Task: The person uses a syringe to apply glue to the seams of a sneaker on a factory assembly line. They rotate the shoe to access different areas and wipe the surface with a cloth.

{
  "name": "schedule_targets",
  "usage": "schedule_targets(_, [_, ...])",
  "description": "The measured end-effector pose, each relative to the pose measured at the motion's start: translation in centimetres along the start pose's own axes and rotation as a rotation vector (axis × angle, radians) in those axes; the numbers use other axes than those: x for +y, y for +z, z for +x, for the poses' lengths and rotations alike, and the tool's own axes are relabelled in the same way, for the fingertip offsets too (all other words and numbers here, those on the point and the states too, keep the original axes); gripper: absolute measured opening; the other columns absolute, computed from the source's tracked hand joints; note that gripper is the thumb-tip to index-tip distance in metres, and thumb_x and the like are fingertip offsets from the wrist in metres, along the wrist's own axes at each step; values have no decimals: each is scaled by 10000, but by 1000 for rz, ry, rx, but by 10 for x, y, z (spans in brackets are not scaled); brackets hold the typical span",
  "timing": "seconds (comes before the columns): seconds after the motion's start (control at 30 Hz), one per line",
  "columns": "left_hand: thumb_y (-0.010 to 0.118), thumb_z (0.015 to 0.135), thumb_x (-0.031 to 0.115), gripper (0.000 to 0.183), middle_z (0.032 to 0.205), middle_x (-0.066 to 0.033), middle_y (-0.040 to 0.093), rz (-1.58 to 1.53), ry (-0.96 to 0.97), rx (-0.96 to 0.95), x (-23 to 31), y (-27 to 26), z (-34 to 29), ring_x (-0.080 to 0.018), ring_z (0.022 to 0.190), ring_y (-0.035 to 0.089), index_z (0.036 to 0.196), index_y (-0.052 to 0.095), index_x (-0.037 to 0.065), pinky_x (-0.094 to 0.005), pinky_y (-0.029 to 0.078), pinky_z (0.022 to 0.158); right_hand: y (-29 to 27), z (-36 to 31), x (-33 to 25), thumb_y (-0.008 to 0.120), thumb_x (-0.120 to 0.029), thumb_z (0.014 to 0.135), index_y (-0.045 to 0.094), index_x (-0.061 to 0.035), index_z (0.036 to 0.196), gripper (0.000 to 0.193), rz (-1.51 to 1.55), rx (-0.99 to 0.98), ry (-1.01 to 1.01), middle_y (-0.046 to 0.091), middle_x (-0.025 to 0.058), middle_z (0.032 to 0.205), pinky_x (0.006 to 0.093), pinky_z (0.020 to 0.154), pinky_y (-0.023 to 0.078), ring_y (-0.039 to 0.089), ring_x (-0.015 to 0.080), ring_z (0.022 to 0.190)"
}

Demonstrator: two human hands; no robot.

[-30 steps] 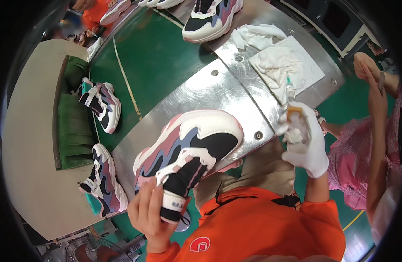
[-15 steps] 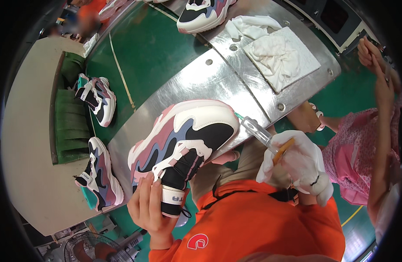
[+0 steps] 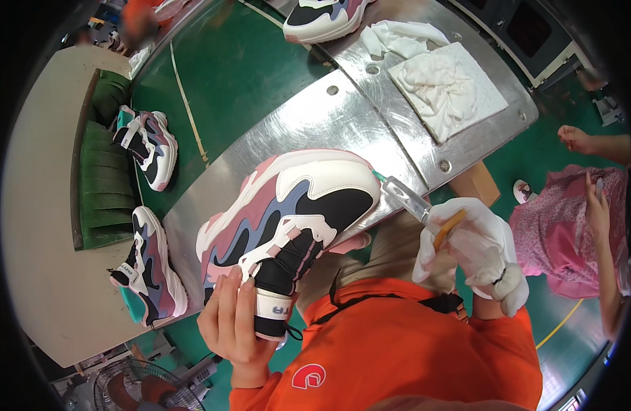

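A chunky sneaker (image 3: 293,218) in white, black, pink and blue lies tilted on its side above the metal bench, its toe to the right. My bare left hand (image 3: 231,320) is closed round its heel and collar end. In my white-gloved right hand (image 3: 474,248) is a clear syringe-like applicator (image 3: 409,200) with a green tip. That tip meets the edge of the toe, where the sole joins the upper. An orange band shows among the gloved fingers, and a clear bag-like piece lies against the palm.
A shiny metal bench (image 3: 274,130) runs diagonally; a crumpled white cloth (image 3: 438,89) on a white pad lies there. Another sneaker (image 3: 325,19) stands at the far edge. Two more sneakers (image 3: 154,147) sit left, by green flaps (image 3: 106,171). A person in pink (image 3: 555,226) is at right.
The view has shifted slightly. The applicator tip stays at the toe, a little along its edge at most. At right, the other person's hands have moved apart.
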State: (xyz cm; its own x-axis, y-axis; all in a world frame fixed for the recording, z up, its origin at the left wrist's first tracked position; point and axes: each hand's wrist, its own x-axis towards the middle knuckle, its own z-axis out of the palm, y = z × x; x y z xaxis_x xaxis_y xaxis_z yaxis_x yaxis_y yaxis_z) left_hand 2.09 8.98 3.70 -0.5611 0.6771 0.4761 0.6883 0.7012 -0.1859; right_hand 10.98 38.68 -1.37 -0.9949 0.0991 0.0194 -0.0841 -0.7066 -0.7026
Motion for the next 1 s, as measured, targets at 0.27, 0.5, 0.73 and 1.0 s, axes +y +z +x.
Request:
schedule_targets(0.27, [843, 721, 358, 549, 1137, -105, 687, -23, -8, 37, -3, 0, 9, -292, 947, 641, 1130, 645, 51, -346, 490, 800, 3, 22, -10, 882, -243, 487, 399, 32, 1340, 1018, -376, 179, -227, 595, 152, 1095, 341, 882, 467, 606, 270, 997])
schedule_targets(0.5, [872, 645, 374, 581, 1079, -118, 700, -82, -37, -16, -10, -5, 34, -290, 920, 641, 1074, 666, 41, -363, 488, 786, -9, 73, 11, 899, -223, 506, 481, -41, 1284, 902, -861, -63, -461, 589, 148, 1140, 367, 904, 481, 605, 303, 1018])
schedule_targets(0.73, [909, 576, 295, 685, 1081, -144, 698, -166, -56, -82, -18, -5, 50, -317, 920, 653, 1129, 643, -8, -369, 510, 824, -13, 61, -4, 870, -144, 505, 501, -39, 1249, 836, -1013, -89, -475, 590, 142, 1140, 362, 890, 483, 605, 282, 1014])
schedule_targets(1.0, [887, 600, 415, 664, 1042, -125, 714, -203, 72, -49, -37, 0, 54, -284, 805, 634, 1095, 658, 37, -344, 493, 735, -49, 28, -30, 800, -200, 656, 438, 85, 1318, 807, -392, 495, -60, 598, 106, 945, 310, 776, 505, 604, 195, 778])
